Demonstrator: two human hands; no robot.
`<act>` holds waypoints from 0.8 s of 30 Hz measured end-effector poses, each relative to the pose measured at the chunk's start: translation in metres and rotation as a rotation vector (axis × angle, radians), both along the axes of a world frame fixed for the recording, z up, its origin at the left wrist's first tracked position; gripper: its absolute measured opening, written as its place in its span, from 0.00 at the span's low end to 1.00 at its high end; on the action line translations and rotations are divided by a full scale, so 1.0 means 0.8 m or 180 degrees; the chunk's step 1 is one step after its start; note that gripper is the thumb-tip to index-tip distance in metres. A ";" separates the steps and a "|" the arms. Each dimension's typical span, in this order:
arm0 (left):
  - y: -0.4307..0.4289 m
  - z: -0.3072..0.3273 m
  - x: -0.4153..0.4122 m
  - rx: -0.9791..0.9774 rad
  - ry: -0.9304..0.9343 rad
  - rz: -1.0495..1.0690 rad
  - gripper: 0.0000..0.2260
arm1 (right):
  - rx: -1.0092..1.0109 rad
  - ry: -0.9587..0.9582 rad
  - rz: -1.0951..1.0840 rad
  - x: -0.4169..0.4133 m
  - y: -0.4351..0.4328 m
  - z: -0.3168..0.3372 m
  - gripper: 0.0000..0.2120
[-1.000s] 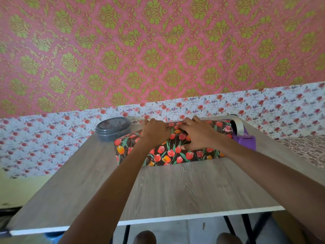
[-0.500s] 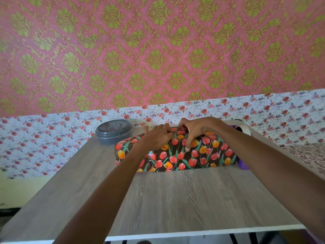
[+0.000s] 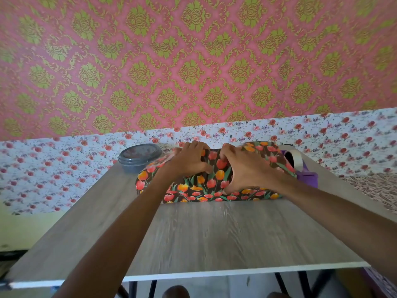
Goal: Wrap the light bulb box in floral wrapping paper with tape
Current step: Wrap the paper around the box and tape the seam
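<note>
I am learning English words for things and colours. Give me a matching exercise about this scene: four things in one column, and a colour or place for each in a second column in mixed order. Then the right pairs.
Things
1. round container
2. tape dispenser
3. wrapping paper
4. table

Descriptions
A. purple, to the right of the parcel
B. dark, with red and orange tulips
C. grey, to the left of the parcel
D. pale wood grain, with a white front edge

Pairs: 1-C, 2-A, 3-B, 4-D
</note>
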State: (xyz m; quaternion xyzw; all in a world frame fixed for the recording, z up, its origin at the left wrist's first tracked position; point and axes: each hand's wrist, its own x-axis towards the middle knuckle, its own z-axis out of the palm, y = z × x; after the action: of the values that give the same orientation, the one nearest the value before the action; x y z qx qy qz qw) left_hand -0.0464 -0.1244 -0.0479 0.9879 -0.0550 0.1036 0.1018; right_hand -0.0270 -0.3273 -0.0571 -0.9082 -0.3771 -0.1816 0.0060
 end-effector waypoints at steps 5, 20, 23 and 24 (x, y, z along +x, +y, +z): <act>-0.008 0.000 -0.031 0.0162 -0.0038 -0.0077 0.40 | 0.0523 0.0399 0.0075 -0.012 -0.013 0.010 0.34; -0.022 -0.046 -0.102 0.0738 -0.0854 0.0207 0.27 | 0.0310 0.1224 0.0359 -0.015 -0.023 0.030 0.10; -0.016 -0.055 -0.099 0.0499 -0.0846 0.0187 0.23 | 0.0363 0.1581 0.0366 -0.016 -0.023 0.028 0.09; -0.014 -0.055 -0.097 0.0488 -0.0859 0.0198 0.21 | 0.0422 0.1594 0.0337 -0.014 -0.022 0.028 0.09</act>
State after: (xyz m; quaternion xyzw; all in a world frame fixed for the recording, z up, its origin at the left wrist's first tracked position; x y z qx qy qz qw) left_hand -0.1240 -0.1359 -0.0919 0.9711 -0.0453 0.2340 0.0146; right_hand -0.0380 -0.3452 -0.0345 -0.9014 -0.3982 0.0251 0.1680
